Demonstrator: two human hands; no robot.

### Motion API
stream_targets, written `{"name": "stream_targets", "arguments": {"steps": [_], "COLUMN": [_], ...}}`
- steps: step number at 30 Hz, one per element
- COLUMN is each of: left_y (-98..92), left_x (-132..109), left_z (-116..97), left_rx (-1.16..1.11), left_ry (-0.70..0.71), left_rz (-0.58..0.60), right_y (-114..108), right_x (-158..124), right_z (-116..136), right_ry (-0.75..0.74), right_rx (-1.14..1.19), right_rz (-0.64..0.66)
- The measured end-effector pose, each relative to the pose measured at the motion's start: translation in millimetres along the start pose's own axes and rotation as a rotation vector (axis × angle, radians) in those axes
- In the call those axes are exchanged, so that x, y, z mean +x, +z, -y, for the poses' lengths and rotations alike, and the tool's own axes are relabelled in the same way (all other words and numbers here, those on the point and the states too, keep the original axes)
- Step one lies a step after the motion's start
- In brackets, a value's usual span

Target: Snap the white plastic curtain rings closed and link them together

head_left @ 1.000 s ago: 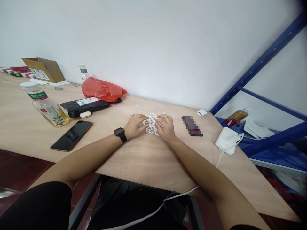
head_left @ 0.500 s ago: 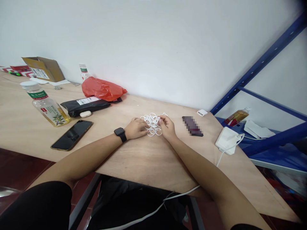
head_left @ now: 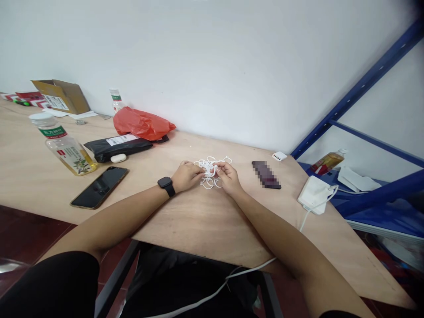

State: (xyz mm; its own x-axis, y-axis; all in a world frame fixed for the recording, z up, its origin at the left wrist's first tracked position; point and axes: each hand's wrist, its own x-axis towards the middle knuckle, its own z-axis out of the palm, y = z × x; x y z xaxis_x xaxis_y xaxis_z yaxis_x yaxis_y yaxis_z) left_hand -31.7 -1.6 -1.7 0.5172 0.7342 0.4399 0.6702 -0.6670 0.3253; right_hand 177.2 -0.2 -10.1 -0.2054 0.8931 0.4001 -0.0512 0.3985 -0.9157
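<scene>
On the table (head_left: 195, 216), right of the curled left hand (head_left: 186, 176), whose grip is unclear, lie piled white rings (head_left: 206, 166), one pinched in the right hand (head_left: 230, 178), probably for being so slim.

The front-left bottle (head_left: 69, 152) bears "东方树叶" on its green band (head_left: 53, 132).

A black watch (head_left: 166, 186) is worn on the left wrist; its dark screen (head_left: 164, 181) is shaped nearly square, with rounded corners, and is held by a black strap (head_left: 170, 191). A plain black sleeve (head_left: 56, 282) is seen at the near left; at the near right, another black sleeve (head_left: 339, 314) is partly shown.
</scene>
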Motion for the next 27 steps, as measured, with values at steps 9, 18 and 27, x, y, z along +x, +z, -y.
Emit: {"name": "stream_targets", "arguments": {"steps": [9, 18, 27], "left_y": [1.4, 1.2, -1.4], "left_x": [1.2, 1.0, 1.2], "left_z": [1.3, 1.7, -6.2], "left_rx": [0.018, 0.039, -0.011], "left_ry": [-0.012, -0.021, -0.015], "left_rz": [0.017, -0.006, 0.002], "right_y": [-2.4, -0.7, 2.1], "right_x": [4.3, 3.3, 0.6], "right_z": [-3.9, -1.1, 0.2], "right_ry": [0.059, 0.142, 0.117], "right_rx": [0.050, 0.118, 0.062], "right_rz": [-0.025, 0.020, -0.009]}}
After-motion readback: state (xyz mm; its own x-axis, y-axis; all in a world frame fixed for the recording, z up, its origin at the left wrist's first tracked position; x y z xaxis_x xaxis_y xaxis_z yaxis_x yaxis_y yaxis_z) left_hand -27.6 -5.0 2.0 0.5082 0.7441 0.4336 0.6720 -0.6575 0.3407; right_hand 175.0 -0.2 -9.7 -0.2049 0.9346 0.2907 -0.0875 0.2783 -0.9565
